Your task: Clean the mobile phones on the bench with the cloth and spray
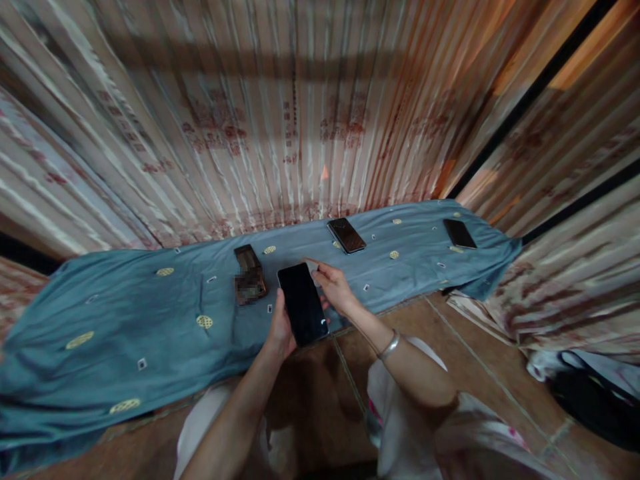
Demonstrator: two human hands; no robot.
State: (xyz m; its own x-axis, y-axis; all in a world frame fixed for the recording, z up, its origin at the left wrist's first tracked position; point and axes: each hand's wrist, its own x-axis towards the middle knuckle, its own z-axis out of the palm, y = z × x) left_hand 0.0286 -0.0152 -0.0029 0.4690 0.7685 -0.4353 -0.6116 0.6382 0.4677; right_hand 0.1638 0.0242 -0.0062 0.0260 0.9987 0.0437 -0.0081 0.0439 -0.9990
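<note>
A smartphone [303, 303] with a dark, blank screen is held face up above the near edge of the cloth. My left hand [283, 328] wraps round its lower left side, thumb along the edge and fingertips showing at the right edge. Close to the phone's upper right corner is my right hand [334, 287], its thumb and fingers closed together. A thin tip reaches from it towards the phone's top edge; whether it is a finger or a held piece is unclear. Left of the phone, a small dark item [249, 273], partly pixelated, lies on the cloth.
A blue cloth [175, 327] with yellow motifs covers a long low surface. On it lie a dark phone-like slab [347, 235] behind my hands and another dark slab [459, 233] farther right. Patterned curtains [280, 120] hang behind. A black object [595, 400] sits on the tiled floor.
</note>
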